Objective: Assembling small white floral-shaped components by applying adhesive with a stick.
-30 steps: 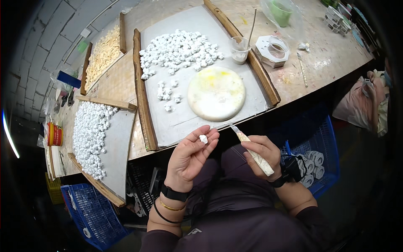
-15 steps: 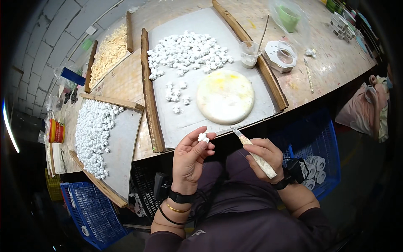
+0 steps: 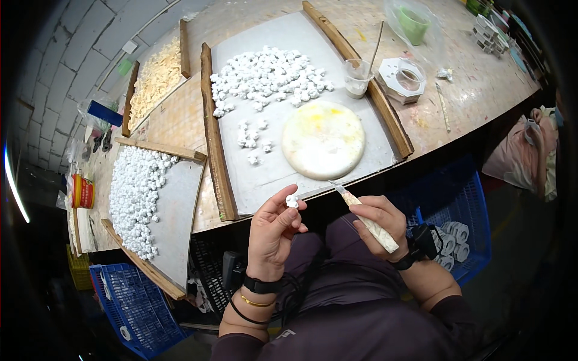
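Note:
My left hand (image 3: 269, 234) is raised just off the table's near edge. Its thumb and fingers pinch a small knobbly white piece (image 3: 292, 201). To the right, my right hand (image 3: 385, 218) grips a knife (image 3: 383, 239) by its pale, wrapped-looking handle. The blade points up and left toward the white piece, apart from it. Beyond both hands lies a thick round white slab (image 3: 323, 141) with yellow stains. A heap of similar white pieces (image 3: 271, 73) covers the far part of the grey sheet (image 3: 265, 180), and a few loose ones (image 3: 247, 135) sit left of the slab.
Wooden strips (image 3: 218, 138) flank the sheet. Right of it stand a clear cup (image 3: 356, 78) with a stick and a white octagonal object (image 3: 397, 75). Leftward are another board of white pieces (image 3: 135, 195) and cream pieces (image 3: 158, 81). Blue crates (image 3: 135, 301) stand below.
The white piece sits differently between my left fingertips, and that hand's fingers have shifted slightly. My right hand keeps the knife in nearly the same pose. The view has moved a little.

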`<state>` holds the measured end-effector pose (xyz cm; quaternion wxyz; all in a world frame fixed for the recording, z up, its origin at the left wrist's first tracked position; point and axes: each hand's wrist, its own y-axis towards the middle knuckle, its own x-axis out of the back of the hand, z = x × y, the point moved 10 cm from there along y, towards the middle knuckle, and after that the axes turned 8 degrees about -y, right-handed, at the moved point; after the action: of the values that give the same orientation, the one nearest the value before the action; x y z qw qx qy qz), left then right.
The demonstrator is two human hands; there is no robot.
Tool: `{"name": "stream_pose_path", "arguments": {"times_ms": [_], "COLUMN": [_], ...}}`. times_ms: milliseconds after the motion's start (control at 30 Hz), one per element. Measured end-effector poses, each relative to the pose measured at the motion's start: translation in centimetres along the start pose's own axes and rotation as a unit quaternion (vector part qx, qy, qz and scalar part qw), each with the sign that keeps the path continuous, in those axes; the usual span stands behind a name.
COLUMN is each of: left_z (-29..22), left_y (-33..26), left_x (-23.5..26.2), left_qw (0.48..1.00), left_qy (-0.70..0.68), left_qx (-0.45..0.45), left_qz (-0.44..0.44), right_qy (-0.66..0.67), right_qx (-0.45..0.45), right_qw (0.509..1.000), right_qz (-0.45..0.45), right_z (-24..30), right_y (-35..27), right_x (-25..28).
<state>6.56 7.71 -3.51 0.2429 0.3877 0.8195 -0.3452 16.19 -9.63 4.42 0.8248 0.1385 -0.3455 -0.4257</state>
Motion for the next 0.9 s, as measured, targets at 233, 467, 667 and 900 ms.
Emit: {"name": "stream_pose_path", "arguments": {"times_ms": [233,467,667,900], "left_z": [0.17,0.11,0.35,0.96], "left_y": [0.05,0.32,0.42,0.59], "left_x": [-0.27,0.01,-0.18,-0.08], "left_qw": [1.000,0.999,0.998,0.999], "left_qy": [-0.020,-0.047,-0.056,-0.040], "left_qx": [0.014,0.013,0.014,0.025], "left_qz": [0.020,0.009,0.010,0.015], "right_qy": [0.006,0.010,0.011,0.022], "right_qx": [-0.012,-0.014,-0.016,-0.014], "right_qw": [1.000,1.000,1.000,1.000], "right_qz": [-0.001,-0.005,-0.007,0.004], "right_z": [-0.46,-0.64,-0.76,-0.48], "right_y": [-0.16,-0.33,-0.47,-0.48], "right_x": [0.13,0.15,0.37,0.18]}}
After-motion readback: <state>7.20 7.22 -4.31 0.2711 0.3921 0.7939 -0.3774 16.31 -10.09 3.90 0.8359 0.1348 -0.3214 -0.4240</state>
